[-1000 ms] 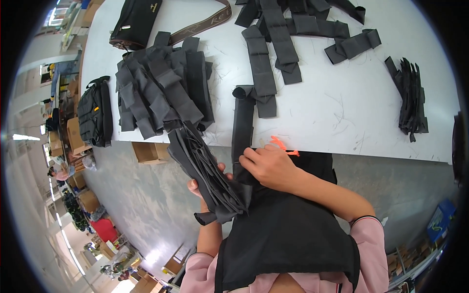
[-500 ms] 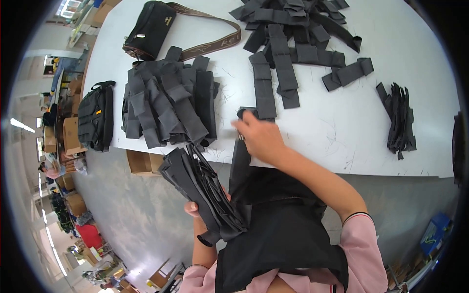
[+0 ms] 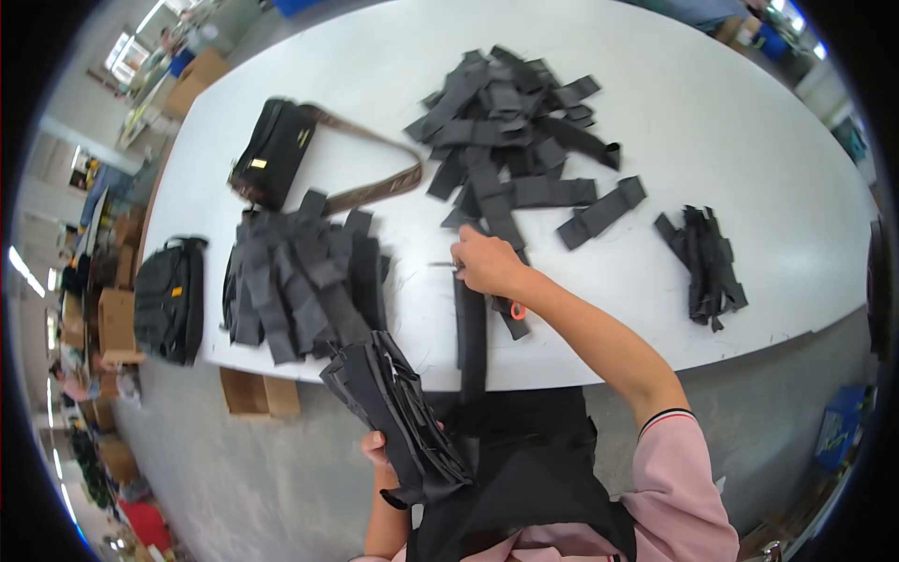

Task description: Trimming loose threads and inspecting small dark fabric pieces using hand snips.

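My left hand [image 3: 375,451] sits below the table edge, gripping a thick bundle of black fabric strips [image 3: 398,421] that fans upward. My right hand [image 3: 487,264] rests on the white table [image 3: 712,112], closed around small snips whose metal tip [image 3: 438,265] pokes out left and whose orange handle [image 3: 518,310] shows under the wrist. Beneath that hand a long black strip [image 3: 471,347] lies on the table and hangs over the near edge. A loose heap of black strips [image 3: 506,122] lies just beyond the hand.
A fanned stack of black strips [image 3: 300,281] lies at the near left. A smaller stack [image 3: 707,267] lies at the right. A black bag with a brown strap [image 3: 273,150] lies at the far left. A black backpack [image 3: 169,300] and cardboard boxes [image 3: 257,393] stand on the floor.
My right hand has reached from the table's near edge forward onto the table, toward the heap. The left hand keeps hold of the bundle, lower in view.
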{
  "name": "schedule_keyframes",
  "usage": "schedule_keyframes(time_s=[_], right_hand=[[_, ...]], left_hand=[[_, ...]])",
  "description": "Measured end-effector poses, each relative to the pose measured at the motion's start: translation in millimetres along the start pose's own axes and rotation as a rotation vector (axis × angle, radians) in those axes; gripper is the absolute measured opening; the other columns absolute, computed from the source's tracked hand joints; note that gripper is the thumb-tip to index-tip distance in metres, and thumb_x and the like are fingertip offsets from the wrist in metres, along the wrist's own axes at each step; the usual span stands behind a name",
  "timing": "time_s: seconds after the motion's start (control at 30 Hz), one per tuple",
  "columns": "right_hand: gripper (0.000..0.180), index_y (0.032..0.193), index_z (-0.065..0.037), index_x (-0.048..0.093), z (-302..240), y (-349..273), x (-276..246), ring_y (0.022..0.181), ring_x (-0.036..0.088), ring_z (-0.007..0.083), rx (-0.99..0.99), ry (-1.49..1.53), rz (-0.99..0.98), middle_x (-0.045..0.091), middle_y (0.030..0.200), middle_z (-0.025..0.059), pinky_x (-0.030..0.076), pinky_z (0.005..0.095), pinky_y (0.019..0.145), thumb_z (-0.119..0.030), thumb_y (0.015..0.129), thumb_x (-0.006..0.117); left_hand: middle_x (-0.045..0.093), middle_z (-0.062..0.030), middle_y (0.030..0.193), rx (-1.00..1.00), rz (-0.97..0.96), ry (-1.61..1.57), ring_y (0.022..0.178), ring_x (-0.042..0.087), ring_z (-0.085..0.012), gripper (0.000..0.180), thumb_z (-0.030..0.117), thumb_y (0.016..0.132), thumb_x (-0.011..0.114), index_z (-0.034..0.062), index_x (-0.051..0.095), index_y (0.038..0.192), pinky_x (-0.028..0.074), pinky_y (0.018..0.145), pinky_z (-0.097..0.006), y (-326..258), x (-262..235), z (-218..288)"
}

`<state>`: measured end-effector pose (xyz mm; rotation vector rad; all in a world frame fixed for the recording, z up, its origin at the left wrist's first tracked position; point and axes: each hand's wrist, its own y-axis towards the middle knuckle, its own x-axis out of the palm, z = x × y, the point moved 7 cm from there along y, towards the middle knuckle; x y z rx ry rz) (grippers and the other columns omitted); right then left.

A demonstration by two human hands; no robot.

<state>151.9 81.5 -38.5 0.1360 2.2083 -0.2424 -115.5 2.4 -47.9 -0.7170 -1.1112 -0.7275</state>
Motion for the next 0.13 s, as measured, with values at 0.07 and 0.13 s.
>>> schedule_keyframes(time_s=[0.07,0.13], right_hand=[[0.011,0.08,-0.004,0.06,14,-22,-49,0.083,0.059,0.0349,0.004,0.17,0.264,0.051,0.1,0.014,0.047,0.043,0.072,-0.005,0.07,0.063],[0.013,0.08,-0.004,0.059,41,-50,-76,0.083,0.059,0.0344,0.041,0.224,0.428,0.051,0.1,0.0138,0.047,0.0425,0.072,-0.006,0.069,0.064]], left_hand=[[0.048,-0.019,0.125,-0.053,-0.036,0.009,0.107,0.052,-0.0337,0.078,0.026,0.068,0.061,-0.0013,0.032,0.135,0.046,0.085,-0.052,29,16,-7],[0.049,-0.0191,0.122,-0.083,-0.033,0.079,0.105,0.053,-0.0346,0.076,0.026,0.069,0.061,-0.0017,0.033,0.133,0.048,0.085,-0.055,61,34,-10]])
